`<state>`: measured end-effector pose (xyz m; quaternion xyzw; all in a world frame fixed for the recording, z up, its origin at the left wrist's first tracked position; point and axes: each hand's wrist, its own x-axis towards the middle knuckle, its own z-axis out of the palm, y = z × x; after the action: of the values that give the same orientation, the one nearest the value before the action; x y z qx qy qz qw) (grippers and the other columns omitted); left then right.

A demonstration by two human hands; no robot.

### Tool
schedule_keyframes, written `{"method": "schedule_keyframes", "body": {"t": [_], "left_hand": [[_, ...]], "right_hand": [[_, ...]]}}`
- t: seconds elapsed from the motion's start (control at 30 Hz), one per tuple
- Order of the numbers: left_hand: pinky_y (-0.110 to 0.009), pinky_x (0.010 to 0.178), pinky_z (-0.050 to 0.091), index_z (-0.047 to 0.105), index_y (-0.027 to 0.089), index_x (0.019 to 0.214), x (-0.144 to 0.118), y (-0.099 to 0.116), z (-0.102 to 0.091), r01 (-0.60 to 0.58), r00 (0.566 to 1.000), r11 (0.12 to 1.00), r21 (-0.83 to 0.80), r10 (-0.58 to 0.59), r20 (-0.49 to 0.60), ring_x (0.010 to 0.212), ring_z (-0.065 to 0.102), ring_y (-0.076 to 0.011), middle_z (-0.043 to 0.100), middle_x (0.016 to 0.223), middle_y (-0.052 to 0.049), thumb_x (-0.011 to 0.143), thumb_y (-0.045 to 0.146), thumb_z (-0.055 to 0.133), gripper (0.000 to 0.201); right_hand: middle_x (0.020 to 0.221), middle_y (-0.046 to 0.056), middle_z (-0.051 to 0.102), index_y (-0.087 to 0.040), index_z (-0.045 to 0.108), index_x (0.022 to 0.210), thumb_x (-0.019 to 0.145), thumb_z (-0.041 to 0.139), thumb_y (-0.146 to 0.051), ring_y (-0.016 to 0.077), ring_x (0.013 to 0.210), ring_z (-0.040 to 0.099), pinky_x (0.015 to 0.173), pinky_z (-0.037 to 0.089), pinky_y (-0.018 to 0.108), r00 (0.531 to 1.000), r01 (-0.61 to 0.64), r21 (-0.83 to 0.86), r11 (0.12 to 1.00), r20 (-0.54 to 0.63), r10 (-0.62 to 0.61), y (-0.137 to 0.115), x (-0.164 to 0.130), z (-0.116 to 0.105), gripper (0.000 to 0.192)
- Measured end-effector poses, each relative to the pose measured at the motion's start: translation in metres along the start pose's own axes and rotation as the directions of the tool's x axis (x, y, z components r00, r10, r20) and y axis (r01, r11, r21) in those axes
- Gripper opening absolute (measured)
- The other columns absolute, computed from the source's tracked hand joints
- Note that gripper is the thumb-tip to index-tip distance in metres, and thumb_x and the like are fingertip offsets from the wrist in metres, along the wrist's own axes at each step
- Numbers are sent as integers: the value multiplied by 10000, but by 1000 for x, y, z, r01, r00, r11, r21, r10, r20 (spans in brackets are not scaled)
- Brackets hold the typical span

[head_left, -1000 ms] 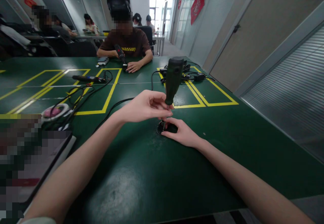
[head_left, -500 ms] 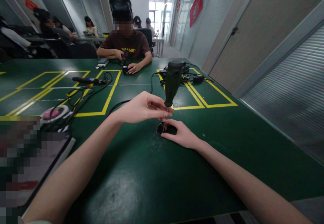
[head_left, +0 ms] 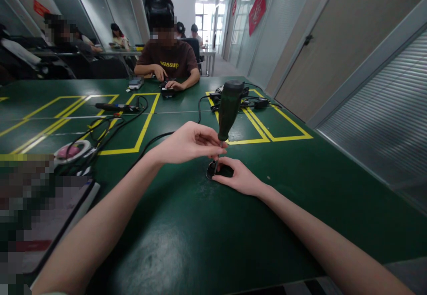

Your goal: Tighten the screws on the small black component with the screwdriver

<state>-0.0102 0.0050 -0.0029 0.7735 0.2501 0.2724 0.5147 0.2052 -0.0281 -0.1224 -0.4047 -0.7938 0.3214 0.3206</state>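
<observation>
1. The small black part (head_left: 223, 171) lies flat on the green table (head_left: 187, 237), near the middle of the near half.
2. The right hand (head_left: 240, 178) rests on the table against the part's near right side; thumb and fingers curl around it and pin it down.
3. The electric screwdriver (head_left: 228, 109) stands nearly upright, its top tilted slightly to the right. Its thin bit meets the left end of the black part.
4. The left hand (head_left: 187, 143) hovers directly above the part and pinches the lower tip of the screwdriver between thumb and fingertips, a narrow closed grip just over the bit.
5. A black cable (head_left: 156, 138) runs leftward across the table from behind the left hand.
6. Yellow marking lines (head_left: 144, 128) frame rectangles on the table beyond the hands.
7. A second screwdriver (head_left: 115, 106) lies well apart to the left, among looped cables.
8. A co-worker (head_left: 167, 59) sits at the far edge, both hands on the table.
</observation>
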Motion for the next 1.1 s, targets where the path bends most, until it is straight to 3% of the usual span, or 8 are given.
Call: {"method": "schedule_keyframes", "body": {"t": [0.83, 1.1], "left_hand": [[-243, 697, 570, 707, 121, 804, 0, -2, 4, -40, 998, 994, 104, 44, -40, 728, 719, -152, 780, 802, -58, 772, 267, 836, 197], [-239, 644, 532, 643, 134, 815, 1, -5, 6, -15, 998, 994, 108, 22, -64, 676, 666, -138, 731, 746, -30, 760, 321, 855, 289]], "right_hand": [[919, 47, 726, -189, 707, 1021, 878, 740, -326, 221, 869, 685, 851, 544, 374, 1000, -17, -5, 1000, 8, 17, -1, 0, -1, 201], [915, 50, 728, -191, 709, 1007, 875, 741, -324, 227, 865, 690, 850, 549, 379, 1000, -10, 8, 1000, 4, 9, 0, 0, 0, 190]]}}
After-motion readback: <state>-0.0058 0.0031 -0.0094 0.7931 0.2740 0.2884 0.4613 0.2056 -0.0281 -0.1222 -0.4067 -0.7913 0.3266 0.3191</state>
